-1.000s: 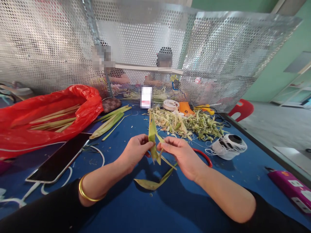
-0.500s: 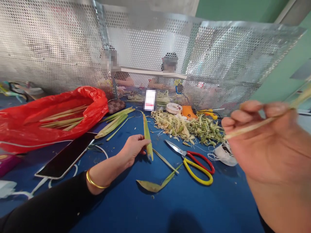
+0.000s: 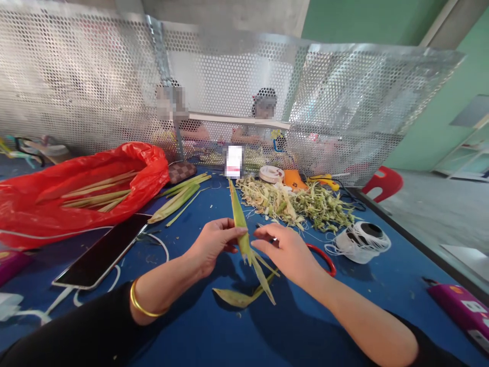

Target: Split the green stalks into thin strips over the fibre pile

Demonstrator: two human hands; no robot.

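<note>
My left hand (image 3: 219, 242) is closed on a yellow-green leafy stalk (image 3: 239, 214), pinching its lower part between thumb and fingers. A loose pale strip of leaf (image 3: 264, 285) hangs from the stalk's near end. Just to the right, my right hand (image 3: 284, 250) has its thumb and fingers apart, close to the stalk, with nothing visible between them. It covers most of a pair of scissors (image 3: 327, 262), of which mainly the red handle loop shows. A curled leaf (image 3: 237, 298) lies on the blue table (image 3: 214, 336) below both hands.
On the left are an open red plastic bag (image 3: 148, 158) with stalks inside, a cabled phone (image 3: 101, 250) and more stalks (image 3: 179, 201). Leaf scraps (image 3: 290, 201) lie behind my hands. A tub of white string (image 3: 362, 242) stands right. Behind is a perforated metal screen (image 3: 229, 66).
My right hand has come from the far right, where it held a thin strip, to beside the stalk; no strip shows in it now. A loose leaf strip now hangs from the stalk.
</note>
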